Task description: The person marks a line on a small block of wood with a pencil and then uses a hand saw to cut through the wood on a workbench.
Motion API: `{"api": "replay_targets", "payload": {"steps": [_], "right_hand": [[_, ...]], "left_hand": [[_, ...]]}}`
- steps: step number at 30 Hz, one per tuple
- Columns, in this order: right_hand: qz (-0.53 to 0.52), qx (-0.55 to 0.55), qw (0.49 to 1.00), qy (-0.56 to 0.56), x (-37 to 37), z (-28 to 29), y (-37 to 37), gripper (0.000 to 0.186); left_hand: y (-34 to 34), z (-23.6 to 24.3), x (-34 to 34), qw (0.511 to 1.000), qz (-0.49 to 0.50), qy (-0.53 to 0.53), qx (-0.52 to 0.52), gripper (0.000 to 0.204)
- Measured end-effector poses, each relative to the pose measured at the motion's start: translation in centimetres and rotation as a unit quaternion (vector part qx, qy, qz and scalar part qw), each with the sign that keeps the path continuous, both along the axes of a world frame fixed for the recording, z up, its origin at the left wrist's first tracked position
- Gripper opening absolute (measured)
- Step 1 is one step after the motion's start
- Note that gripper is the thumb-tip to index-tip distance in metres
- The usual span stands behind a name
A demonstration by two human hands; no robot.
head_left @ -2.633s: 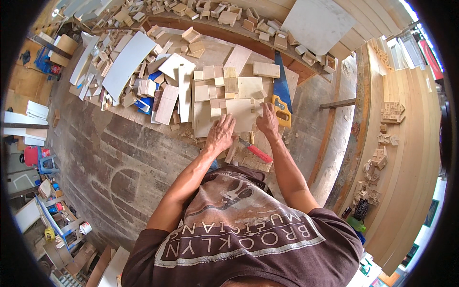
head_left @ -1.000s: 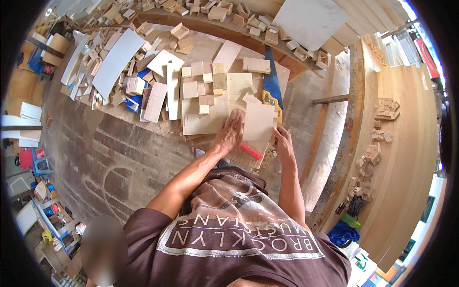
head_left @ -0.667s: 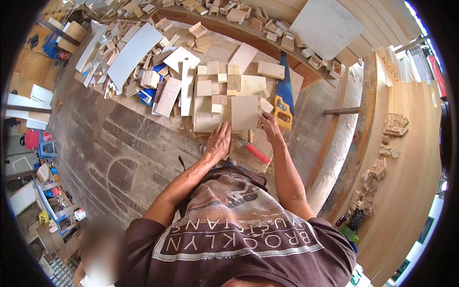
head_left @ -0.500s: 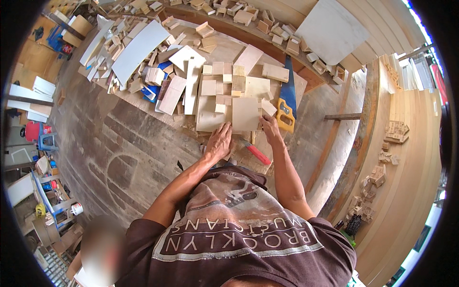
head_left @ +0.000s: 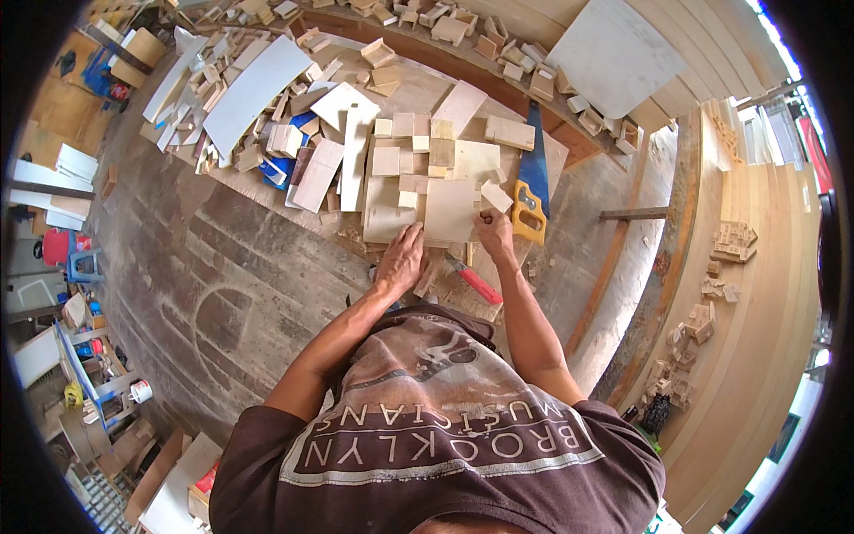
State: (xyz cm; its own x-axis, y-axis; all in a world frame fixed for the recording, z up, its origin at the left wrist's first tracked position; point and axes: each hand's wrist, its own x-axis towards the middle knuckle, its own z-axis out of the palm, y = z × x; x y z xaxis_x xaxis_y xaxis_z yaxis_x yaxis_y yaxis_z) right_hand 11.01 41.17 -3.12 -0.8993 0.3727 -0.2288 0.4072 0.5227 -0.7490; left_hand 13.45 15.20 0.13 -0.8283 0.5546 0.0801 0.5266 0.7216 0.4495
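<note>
A square pale plywood piece (head_left: 449, 210) lies flat at the near edge of a larger pale board (head_left: 384, 218), among several small wooden blocks (head_left: 386, 161). My left hand (head_left: 404, 260) rests at the board's near edge with fingers extended, their tips by the square piece's near left corner. Beside that piece's right edge, my right hand (head_left: 495, 234) is closed, fingers curled in; what they hold, if anything, is hidden. A small loose block (head_left: 496, 197) lies just beyond it. Right of this hand is a handsaw (head_left: 532, 191) with a yellow handle. Between my forearms lies a red-handled tool (head_left: 479, 286).
Offcuts and a long white panel (head_left: 258, 98) crowd the worktable's left side. More small wooden boxes (head_left: 452, 29) line a ledge at the back. Long planks (head_left: 756, 338) carrying block pieces stand at the right. A blue stool (head_left: 84, 265) is at the far left.
My right hand has drawn slightly left and its fingers have curled in. The square piece has shifted a little left. A person at the lower left has left the view.
</note>
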Motion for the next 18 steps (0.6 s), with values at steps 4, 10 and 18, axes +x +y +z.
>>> {"api": "replay_targets", "payload": {"steps": [4, 10, 18], "right_hand": [[-0.007, 0.017, 1.0, -0.012, 0.1, 0.5, -0.3, 0.031], [-0.007, 0.037, 0.999, -0.011, 0.0, 2.1, -0.8, 0.03], [0.001, 0.082, 0.996, 0.027, 0.7, 1.2, 0.2, 0.026]], "left_hand": [[-0.1, 0.1, -0.1, 1.0, -0.002, 0.001, 0.012, 0.045], [-0.3, 0.1, -0.2, 1.0, -0.002, 0.003, 0.015, 0.044], [-0.1, 0.4, -0.3, 1.0, -0.015, 0.021, -0.015, 0.043]]}}
